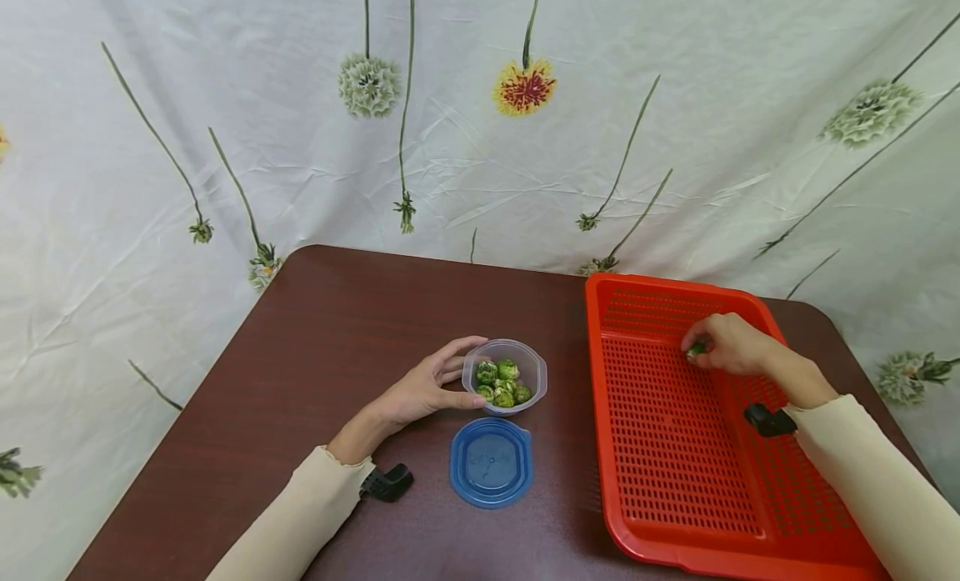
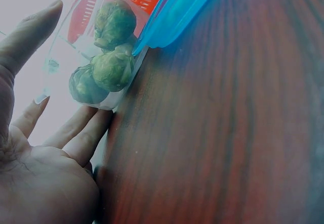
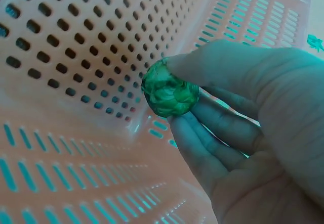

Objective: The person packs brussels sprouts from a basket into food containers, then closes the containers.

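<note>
My right hand pinches a small green Brussels sprout between thumb and fingertips, inside the far part of the red perforated basket. On the table, a clear plastic container holds several Brussels sprouts. My left hand lies at the container's left side, thumb toward its near edge and fingers along the far side. The left wrist view shows those fingers and the thumb fairly straight, with a gap between palm and container. Just in front of the container lies a blue lid.
The basket stands on the right of the dark wooden table, with a raised rim all round and a ridge across its floor. Behind the table hangs a white flower-printed cloth.
</note>
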A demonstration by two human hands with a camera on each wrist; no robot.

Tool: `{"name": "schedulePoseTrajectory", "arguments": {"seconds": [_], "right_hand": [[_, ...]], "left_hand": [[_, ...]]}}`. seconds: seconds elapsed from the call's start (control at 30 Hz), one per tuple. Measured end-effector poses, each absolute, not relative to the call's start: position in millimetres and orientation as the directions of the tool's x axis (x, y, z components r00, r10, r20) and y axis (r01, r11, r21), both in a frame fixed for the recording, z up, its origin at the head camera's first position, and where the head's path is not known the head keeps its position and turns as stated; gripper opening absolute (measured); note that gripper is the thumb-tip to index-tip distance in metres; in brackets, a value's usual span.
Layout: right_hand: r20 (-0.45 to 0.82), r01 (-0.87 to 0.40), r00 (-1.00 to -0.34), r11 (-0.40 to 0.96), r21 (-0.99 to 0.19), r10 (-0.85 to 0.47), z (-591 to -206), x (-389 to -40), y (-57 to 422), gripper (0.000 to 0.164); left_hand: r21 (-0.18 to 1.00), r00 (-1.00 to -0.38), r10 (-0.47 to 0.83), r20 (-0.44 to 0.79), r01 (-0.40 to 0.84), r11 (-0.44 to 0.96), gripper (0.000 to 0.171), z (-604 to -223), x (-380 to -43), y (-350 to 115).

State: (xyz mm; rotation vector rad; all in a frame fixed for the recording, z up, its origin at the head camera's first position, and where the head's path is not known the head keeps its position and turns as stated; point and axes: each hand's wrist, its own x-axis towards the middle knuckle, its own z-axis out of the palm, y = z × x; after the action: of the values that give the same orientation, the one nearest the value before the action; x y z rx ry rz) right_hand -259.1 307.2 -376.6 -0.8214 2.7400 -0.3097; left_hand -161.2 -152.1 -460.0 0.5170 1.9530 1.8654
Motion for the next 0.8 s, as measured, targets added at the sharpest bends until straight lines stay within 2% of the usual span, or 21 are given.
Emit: {"name": "schedulePoseTrajectory", "arguments": {"seconds": [0.8], "right_hand": [[-0.077,-0.592,-0.767,0.749,-0.298,-0.637,-356.8,-244.8,279.8,0.012]], "left_hand": [[0.996,-0.861,0.507,-0.033,0.011,0.083,0.081,-460.7,-161.7,-152.5]]}}
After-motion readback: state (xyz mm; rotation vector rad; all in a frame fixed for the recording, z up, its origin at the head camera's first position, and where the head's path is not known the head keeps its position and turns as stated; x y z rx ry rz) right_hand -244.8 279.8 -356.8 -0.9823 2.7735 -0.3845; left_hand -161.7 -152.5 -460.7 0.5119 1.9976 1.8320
